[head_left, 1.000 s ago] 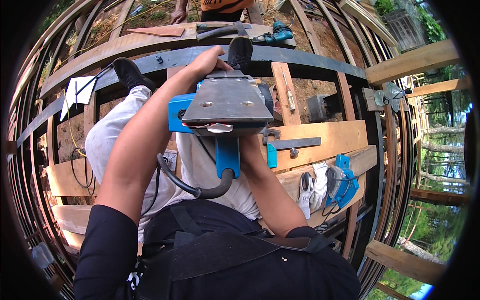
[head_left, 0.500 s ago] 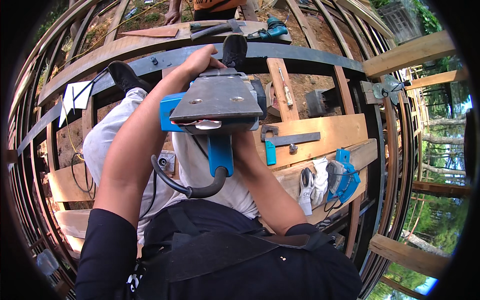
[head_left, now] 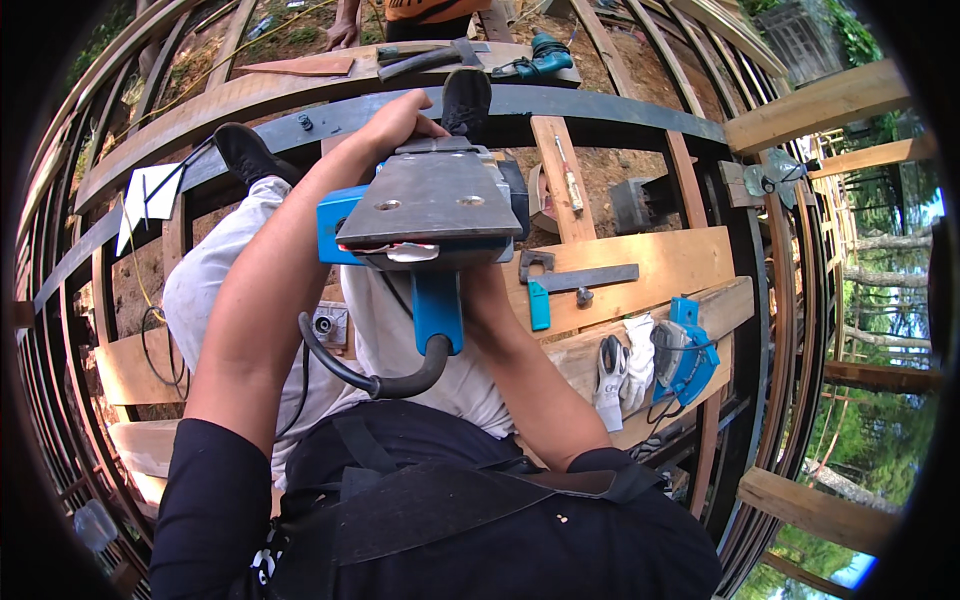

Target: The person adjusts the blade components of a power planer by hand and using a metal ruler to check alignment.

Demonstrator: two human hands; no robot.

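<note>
An upturned blue electric planer (head_left: pixel 430 205) is above my lap, its flat metal sole facing up and its blue handle and black cord toward me. At its far end my left hand (head_left: pixel 405 118) has its fingers curled in against the front edge. My right forearm (head_left: pixel 535 375) runs up beneath the planer, whose body hides the right hand and its fingers. A scrap of white and red material (head_left: pixel 410 252) sticks out at the near edge of the sole.
Right of me, boards (head_left: pixel 640 270) hold a steel square (head_left: pixel 590 277), a teal-handled tool (head_left: pixel 540 305), white gloves (head_left: pixel 612 375) and another blue power tool (head_left: pixel 686 360). A screwdriver (head_left: pixel 572 185) lies on a plank. Beyond are a hammer (head_left: pixel 430 62), a teal drill (head_left: pixel 545 55) and another person's hand (head_left: pixel 343 36). Open joists surround me.
The planer and both arms hold almost the same pose. The whole view shifts only very slightly.
</note>
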